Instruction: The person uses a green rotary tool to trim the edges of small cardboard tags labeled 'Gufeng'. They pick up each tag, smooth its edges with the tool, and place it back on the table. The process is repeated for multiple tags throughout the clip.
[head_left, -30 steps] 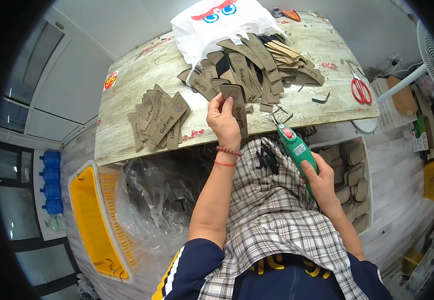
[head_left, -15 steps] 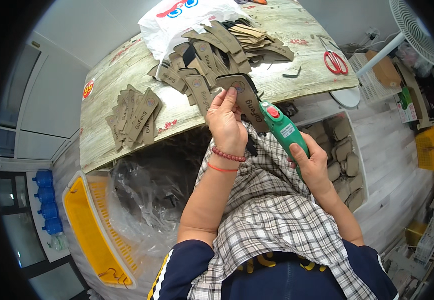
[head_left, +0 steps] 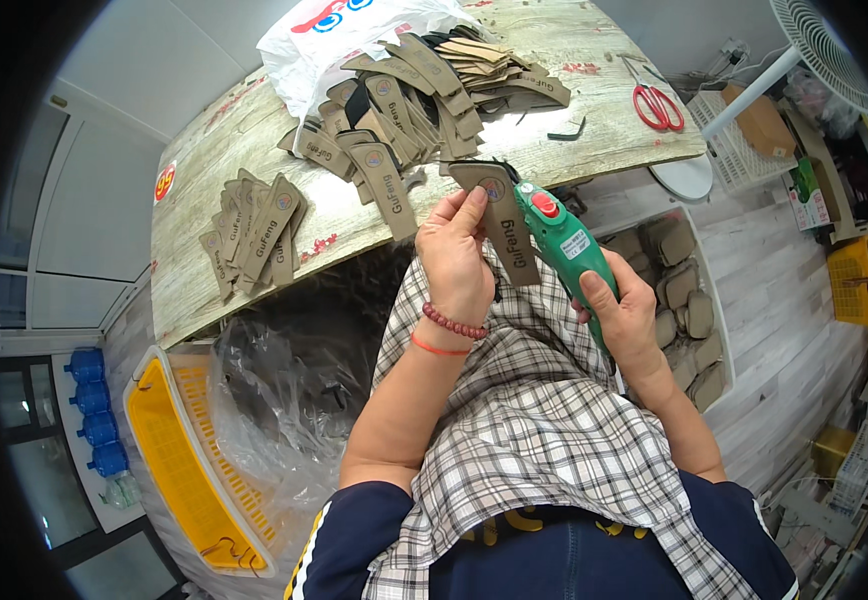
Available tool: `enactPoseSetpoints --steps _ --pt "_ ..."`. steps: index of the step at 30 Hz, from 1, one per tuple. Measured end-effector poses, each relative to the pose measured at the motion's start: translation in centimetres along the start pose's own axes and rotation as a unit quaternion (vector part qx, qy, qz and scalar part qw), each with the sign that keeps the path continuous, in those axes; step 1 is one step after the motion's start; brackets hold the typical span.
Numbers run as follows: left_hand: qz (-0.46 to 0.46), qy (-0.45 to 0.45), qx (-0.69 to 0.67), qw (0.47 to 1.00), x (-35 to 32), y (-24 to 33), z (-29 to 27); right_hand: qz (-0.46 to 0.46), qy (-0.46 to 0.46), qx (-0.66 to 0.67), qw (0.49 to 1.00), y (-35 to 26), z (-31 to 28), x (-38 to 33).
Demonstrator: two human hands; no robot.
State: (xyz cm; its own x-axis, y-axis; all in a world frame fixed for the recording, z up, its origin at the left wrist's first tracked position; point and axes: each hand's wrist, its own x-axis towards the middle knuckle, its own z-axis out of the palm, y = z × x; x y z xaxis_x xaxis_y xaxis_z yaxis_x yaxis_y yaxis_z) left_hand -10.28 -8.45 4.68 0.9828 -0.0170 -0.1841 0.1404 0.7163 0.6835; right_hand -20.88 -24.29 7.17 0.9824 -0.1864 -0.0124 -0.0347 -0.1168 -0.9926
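A curved khaki fabric piece [head_left: 510, 238] with dark print and a black top edge is pinched between the thumb and fingers of my left hand [head_left: 454, 258]. It hangs nearly upright over my lap, in front of the table edge. My right hand [head_left: 622, 312] wraps round a green handheld electric cutter [head_left: 564, 235] with a red button. The cutter's head is at the right edge of the piece, near its top; the blade is hidden. Just left of this, a similar loose piece [head_left: 384, 185] lies over the table's front edge.
A heap of similar pieces [head_left: 419, 105] lies on the table [head_left: 354, 235], beside a white plastic bag [head_left: 299, 65]; a smaller pile [head_left: 259, 235] is at left. Red-handled scissors [head_left: 658, 108] lie at right. Below stand a yellow basket [head_left: 179, 460] and a bin of khaki pieces [head_left: 692, 300].
The held piece has come slightly down toward me and turned more upright, showing more of its lower end. The cutter stays by its right edge. The whole view has shifted a little.
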Motion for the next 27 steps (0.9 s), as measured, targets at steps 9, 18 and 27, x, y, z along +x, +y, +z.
enactPoseSetpoints --steps 9,18,27 --pt "0.108 -0.013 0.147 0.983 0.3 1.5 -0.4 0.009 -0.044 -0.005 0.999 0.4 -0.9 -0.3" --pt "0.213 -0.045 0.362 0.907 0.9 2.1 -1.4 0.001 -0.063 -0.018 0.998 0.2 -0.8 -0.3" --pt "0.249 -0.099 0.438 0.858 -0.1 3.0 -0.6 -0.017 -0.03 0.009 0.999 -0.1 -0.5 -0.1"
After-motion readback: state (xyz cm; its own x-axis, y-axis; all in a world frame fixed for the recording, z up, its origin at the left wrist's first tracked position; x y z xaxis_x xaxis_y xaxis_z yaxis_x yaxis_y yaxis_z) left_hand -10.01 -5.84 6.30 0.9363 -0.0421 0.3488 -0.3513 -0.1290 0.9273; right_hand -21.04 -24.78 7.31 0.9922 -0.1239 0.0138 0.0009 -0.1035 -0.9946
